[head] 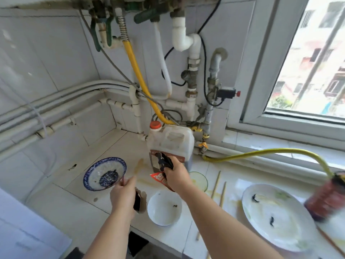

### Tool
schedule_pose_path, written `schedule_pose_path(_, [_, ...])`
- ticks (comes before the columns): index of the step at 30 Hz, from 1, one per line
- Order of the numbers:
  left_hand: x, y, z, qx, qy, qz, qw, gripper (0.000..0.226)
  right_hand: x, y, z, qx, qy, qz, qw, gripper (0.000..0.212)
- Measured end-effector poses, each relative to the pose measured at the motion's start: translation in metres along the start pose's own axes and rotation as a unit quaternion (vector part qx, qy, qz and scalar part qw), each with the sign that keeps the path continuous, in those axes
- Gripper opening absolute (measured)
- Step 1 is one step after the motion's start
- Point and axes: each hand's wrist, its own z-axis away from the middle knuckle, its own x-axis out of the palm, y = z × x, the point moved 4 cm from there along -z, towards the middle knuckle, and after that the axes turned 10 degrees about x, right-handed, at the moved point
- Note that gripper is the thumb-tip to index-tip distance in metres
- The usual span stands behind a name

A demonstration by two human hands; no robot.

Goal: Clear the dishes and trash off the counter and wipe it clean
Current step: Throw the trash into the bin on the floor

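White worktop (80, 200): in the head view we are seeing glossy square tiles with yellowish streaks across the middle. We are judging that wiping has not begun.
Progress: we are judging the clearing to be at an early stage. Trash is being gathered in both hands, and most dishes are sitting on the worktop.
Left hand (122, 195): its fingers are curling, apparently pinching the rim of the blue-and-white plate (104, 173). That plate is glazed and patterned, and it is tilting at the worktop's left. A flat brown packet (140, 201) is sitting tucked under the palm.
Right hand (175, 176): its fingers are clamping on a crumpled dark wrapper (165, 161) and a shiny red-and-white wrapper (158, 177), just in front of the jug.
White bowl (164, 207): it is round, smooth and nearly empty, and is sitting between our forearms with a dark crumb inside.
Large white plate (276, 217): it is a wide oval at the right, carrying dark scraps and greenish smears.
Chopsticks (216, 184): two pale, thin wooden sticks are lying between the bowl and the big plate.
Small glass dish (198, 181): it is translucent and is partly hiding behind our right wrist.
Jug (170, 144): it is cloudy plastic with an orange cap, standing at the back wall.
Red jar (328, 199): it is showing blurred at the far right, under the yellow hose (261, 152).
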Motion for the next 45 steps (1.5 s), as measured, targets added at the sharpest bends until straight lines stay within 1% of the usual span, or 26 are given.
schedule_pose_path(5, [0.01,-0.01,0.028,-0.013,-0.048,0.003,0.999,0.022,-0.013,0.024,0.034,0.03,0.028,-0.029,0.999,0.034])
schedule_pose_path(8, [0.006,-0.023,0.044,-0.049,-0.06,0.009,0.997,0.026,-0.014,0.042,0.055,0.052,0.032,-0.066,0.996,0.026])
schedule_pose_path(10, [0.0,-0.031,0.056,-0.067,-0.06,0.013,0.996,0.028,-0.014,0.053,0.072,0.063,0.027,-0.085,0.994,0.025])
schedule_pose_path(14, [-0.011,-0.037,0.075,-0.062,-0.071,0.0,0.996,0.023,-0.014,0.066,0.091,0.077,0.038,-0.082,0.993,0.03])
schedule_pose_path(18, [-0.023,-0.042,0.085,-0.064,-0.056,0.0,0.996,0.02,-0.012,0.07,0.101,0.082,0.033,-0.073,0.993,0.034])
schedule_pose_path(20, [-0.027,-0.044,0.091,-0.066,-0.05,0.002,0.997,0.019,-0.012,0.069,0.106,0.075,0.025,-0.085,0.993,0.034])
schedule_pose_path(24, [-0.029,-0.05,0.115,-0.089,-0.029,0.039,0.995,0.019,-0.019,0.072,0.117,0.053,-0.006,-0.079,0.995,0.027])
schedule_pose_path(26, [-0.028,-0.057,0.127,-0.082,-0.01,0.048,0.995,0.021,-0.024,0.078,0.119,0.041,-0.016,-0.06,0.997,0.026])
schedule_pose_path(28, [-0.028,-0.069,0.139,-0.068,0.028,0.047,0.996,0.022,-0.03,0.088,0.122,0.029,-0.039,-0.045,0.998,0.024])
schedule_pose_path(30, [-0.024,-0.083,0.154,-0.061,0.051,0.052,0.995,0.02,-0.037,0.1,0.126,0.018,-0.061,-0.036,0.997,0.021])
schedule_pose_path(33, [-0.013,-0.105,0.183,-0.076,0.088,0.073,0.991,0.019,-0.054,0.118,0.133,0.003,-0.099,-0.03,0.995,0.021])
schedule_pose_path(35, [-0.008,-0.114,0.205,-0.094,0.115,0.093,0.984,0.02,-0.063,0.128,0.138,-0.002,-0.118,-0.03,0.993,0.024])
schedule_pose_path(37, [-0.009,-0.121,0.224,-0.093,0.137,0.109,0.98,0.02,-0.065,0.134,0.144,-0.005,-0.135,-0.038,0.99,0.026])
schedule_pose_path(41, [-0.035,-0.127,0.255,-0.084,0.196,0.122,0.969,0.022,-0.054,0.138,0.164,-0.033,-0.175,0.0,0.984,0.024])
schedule_pose_path(45, [-0.089,-0.127,0.294,-0.066,0.28,0.139,0.948,0.018,-0.014,0.132,0.206,-0.059,-0.25,0.028,0.966,0.025])
